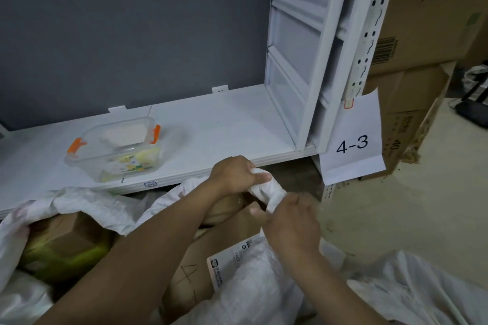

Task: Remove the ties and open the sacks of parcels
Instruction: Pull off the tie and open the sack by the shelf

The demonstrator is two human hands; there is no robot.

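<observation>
Partly hidden sack neck in hands

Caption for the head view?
Left hand and right hand grip a white sack at its bunched neck by a shelf.

A parcel storeroom: numbered shelving, stacked cartons, sacks.
</observation>
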